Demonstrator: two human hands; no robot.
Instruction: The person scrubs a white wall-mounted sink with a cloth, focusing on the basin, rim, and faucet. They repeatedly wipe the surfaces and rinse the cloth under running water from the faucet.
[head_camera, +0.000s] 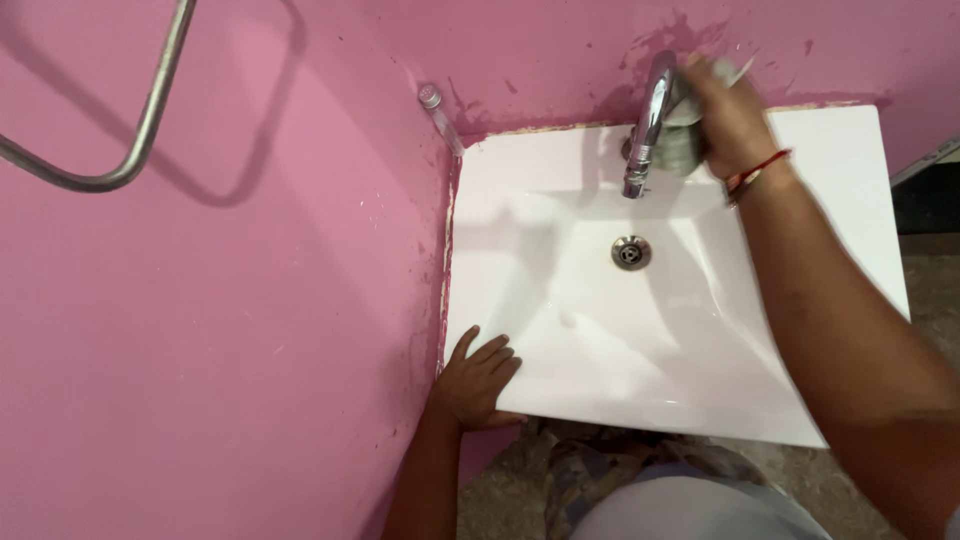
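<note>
The right hand is closed around a grey cloth, pressing it against the chrome faucet at the back of the white sink. The cloth looks soft and light, best bunched in the palm; the faucet is likely slippery. The left hand lies spread flat on the sink's front left corner, beside the pink wall; the basin gives open room

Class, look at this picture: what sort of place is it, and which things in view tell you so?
Most likely a bathroom or washroom. A white sink with a drain is fixed against a pink wall, a chrome tap stands at its back, and a metal rail hangs on the wall.
</note>
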